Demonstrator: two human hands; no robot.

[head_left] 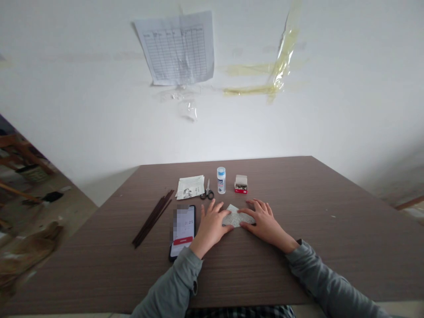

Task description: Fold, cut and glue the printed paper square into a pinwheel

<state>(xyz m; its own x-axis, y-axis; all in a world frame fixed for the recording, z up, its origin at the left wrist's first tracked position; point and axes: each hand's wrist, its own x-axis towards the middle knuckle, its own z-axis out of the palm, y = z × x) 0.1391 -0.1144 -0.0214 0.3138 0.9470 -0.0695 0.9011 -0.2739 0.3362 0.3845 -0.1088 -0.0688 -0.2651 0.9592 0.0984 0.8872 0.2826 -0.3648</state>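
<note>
A small piece of printed paper [236, 216], apparently folded to a point at the top, lies on the table between my hands. My left hand [212, 223] holds its left side, thumb at the lower edge and index finger higher up. On the right side, the thumb and index finger of my right hand [263, 223] hold the paper, while the other fingers are spread beyond it. Both hands cover the paper's side corners.
A phone [183, 229] lies left of my left hand, with thin dark sticks [152, 219] further left. Behind are printed sheets [191, 187], scissors [207, 192], a white bottle [221, 181] with a blue top and a small red open box [241, 184]. A wall [232, 137] backs the table.
</note>
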